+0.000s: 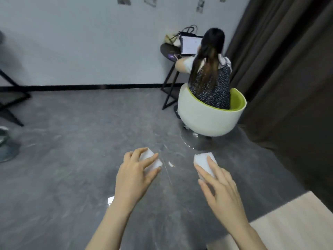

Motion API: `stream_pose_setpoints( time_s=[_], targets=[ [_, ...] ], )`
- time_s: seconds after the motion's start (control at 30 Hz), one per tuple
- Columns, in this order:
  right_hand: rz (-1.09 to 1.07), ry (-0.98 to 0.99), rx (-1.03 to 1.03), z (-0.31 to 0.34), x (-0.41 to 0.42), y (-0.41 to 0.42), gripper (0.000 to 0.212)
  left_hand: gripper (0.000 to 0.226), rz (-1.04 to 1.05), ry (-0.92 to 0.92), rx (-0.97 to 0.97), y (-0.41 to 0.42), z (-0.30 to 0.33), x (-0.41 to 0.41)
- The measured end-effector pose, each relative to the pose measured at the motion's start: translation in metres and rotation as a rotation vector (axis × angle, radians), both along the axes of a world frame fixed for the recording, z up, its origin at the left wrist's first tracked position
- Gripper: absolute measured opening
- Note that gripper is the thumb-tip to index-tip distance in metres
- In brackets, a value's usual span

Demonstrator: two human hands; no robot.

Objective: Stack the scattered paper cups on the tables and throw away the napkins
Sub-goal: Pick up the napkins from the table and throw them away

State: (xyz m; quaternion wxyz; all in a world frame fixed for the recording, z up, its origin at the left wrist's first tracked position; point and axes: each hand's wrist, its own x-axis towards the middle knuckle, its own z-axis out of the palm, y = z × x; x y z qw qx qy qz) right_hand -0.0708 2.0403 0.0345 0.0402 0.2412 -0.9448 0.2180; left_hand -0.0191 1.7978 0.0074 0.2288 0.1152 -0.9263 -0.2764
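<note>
I hold two white paper cups out in front of me above the grey floor. My left hand grips one white paper cup, its fingers curled over the top and side. My right hand grips the other white paper cup, which points away from me. The two cups are apart, about a hand's width between them. Both are blurred by motion. No napkin shows clearly.
A person sits with their back to me in a white and green tub chair at a small dark table with a laptop. A dark curtain hangs at right. A light wooden tabletop corner lies at lower right. Black table legs stand at left.
</note>
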Motion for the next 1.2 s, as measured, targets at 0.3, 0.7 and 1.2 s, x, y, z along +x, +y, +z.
stream_pose_setpoints(
  time_s=[0.3, 0.7, 1.2],
  targets=[
    [0.308, 0.033, 0.041, 0.011, -0.021, -0.177, 0.046, 0.043, 0.277, 0.017, -0.039, -0.148, 0.007, 0.039],
    [0.653, 0.042, 0.029, 0.014, -0.017, -0.410, 0.051, 0.036, 0.570, -0.007, -0.022, -0.332, 0.022, 0.099],
    [1.041, 0.019, 0.000, -0.020, -0.065, -0.715, 0.049, 0.038, 0.958, -0.158, 0.038, -0.566, 0.001, 0.102]
  ],
)
